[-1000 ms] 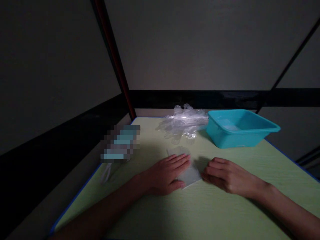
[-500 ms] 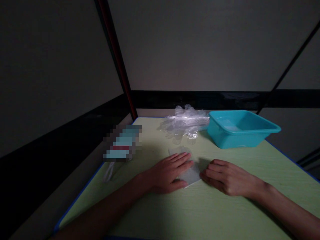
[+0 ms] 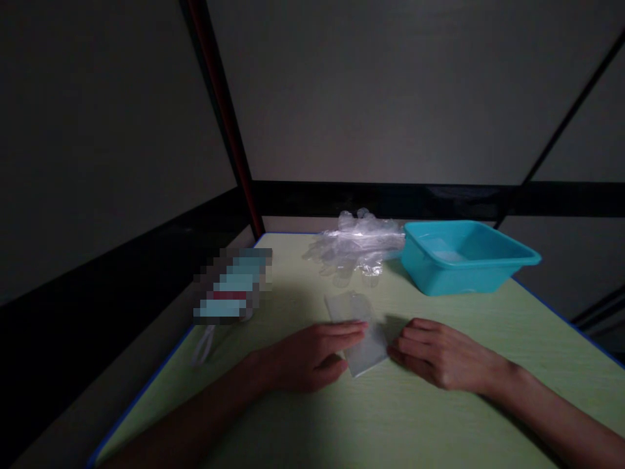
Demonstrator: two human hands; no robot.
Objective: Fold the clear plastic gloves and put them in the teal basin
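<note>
A translucent folded plastic glove (image 3: 367,345), a flat, roughly rectangular piece, lies on the table between my hands. My left hand (image 3: 312,358) is open, its fingers straight and close together over the left part of the glove, with the thumb apart near its lower left edge. Whether the left fingertips press on it I cannot tell. My right hand (image 3: 437,353) is closed, its curled fingertips at the glove's right corner; the grip itself is partly hidden. Behind them lies a pile of clear disposable gloves (image 3: 359,241), several loose fingers spreading out.
A turquoise plastic basin (image 3: 463,273) stands at the back right, with something pale inside. At the left edge of the table lies a pixelated object (image 3: 234,286) with a white strap (image 3: 202,345). The pale green table (image 3: 371,423) has a blue edge; walls rise behind and at left.
My left hand has lifted and drawn back to the left, uncovering more of the folded glove. My right hand keeps its place at the corner. The view has tilted slightly.
</note>
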